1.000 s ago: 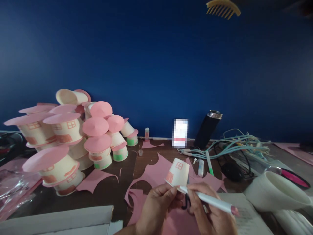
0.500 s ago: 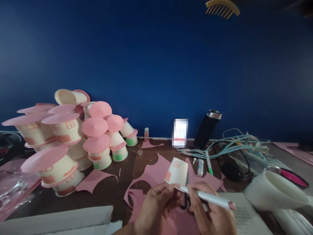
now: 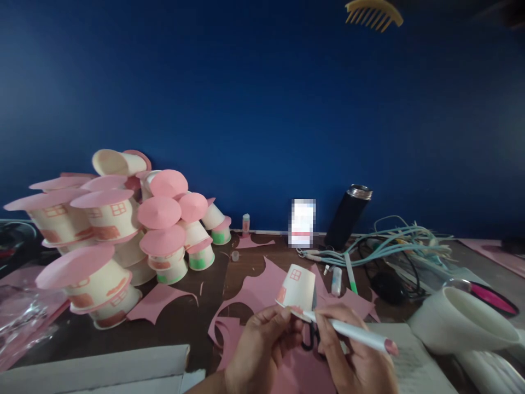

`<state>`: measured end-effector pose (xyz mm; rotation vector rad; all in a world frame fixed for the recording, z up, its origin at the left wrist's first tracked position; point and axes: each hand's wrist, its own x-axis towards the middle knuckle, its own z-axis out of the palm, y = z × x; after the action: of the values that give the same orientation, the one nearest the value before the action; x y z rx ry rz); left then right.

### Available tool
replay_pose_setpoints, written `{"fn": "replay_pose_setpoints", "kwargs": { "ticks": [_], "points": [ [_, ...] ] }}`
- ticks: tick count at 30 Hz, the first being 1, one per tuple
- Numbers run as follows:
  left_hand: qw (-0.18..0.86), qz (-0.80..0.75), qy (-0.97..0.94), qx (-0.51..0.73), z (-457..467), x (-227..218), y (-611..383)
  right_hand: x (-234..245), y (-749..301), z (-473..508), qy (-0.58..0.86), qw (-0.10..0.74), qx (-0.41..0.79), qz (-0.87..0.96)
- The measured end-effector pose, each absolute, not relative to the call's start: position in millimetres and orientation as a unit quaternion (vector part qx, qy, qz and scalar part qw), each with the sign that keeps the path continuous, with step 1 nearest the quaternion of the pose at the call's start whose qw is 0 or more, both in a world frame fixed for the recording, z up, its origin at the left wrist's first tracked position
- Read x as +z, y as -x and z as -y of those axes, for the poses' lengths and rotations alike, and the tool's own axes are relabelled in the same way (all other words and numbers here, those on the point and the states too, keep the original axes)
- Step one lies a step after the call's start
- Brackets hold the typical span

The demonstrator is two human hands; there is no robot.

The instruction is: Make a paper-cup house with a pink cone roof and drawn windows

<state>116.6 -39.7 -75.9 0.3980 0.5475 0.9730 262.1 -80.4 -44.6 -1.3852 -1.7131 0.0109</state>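
Observation:
A small white paper cup (image 3: 300, 287), tilted, carries a pinkish-red drawn window and a coloured patch at its left. My left hand (image 3: 264, 342) pinches the cup by its lower rim. In my right hand (image 3: 353, 345) is a white marker pen (image 3: 359, 334) with a pink end; its tip touches the cup's lower edge, where reddish colouring shows. Beneath both hands lie pink paper scraps (image 3: 301, 372). Black-handled scissors (image 3: 310, 338) are partly hidden behind the cup and my fingers.
Stacked paper cups with pink cone roofs (image 3: 164, 241) fill the left side. A black flask (image 3: 348, 219), bluish cords (image 3: 361, 246), a black mouse (image 3: 388, 287) and a large white cup (image 3: 459, 320) stand or lie to the right. A cardboard piece (image 3: 102, 372) lies at front left.
Reddish colouring now shows along the cup's lower edge beside the pen tip, where little showed before. The cup has turned slightly in my left hand, its window shifting a little left.

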Motion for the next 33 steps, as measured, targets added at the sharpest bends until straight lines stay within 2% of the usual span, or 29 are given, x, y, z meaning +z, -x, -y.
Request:
{"fn": "replay_pose_setpoints", "kwargs": {
  "ticks": [15,33],
  "points": [
    [0.837,-0.269,-0.112,0.463,37.5,-76.0,-116.0,-43.3,-264.3,82.4,0.544,0.480,-0.006,0.688],
    [0.838,-0.265,-0.138,0.457,40.5,-76.6,-115.1,-48.7,-263.2,81.7,0.542,0.447,0.012,0.711]
  ]
}}
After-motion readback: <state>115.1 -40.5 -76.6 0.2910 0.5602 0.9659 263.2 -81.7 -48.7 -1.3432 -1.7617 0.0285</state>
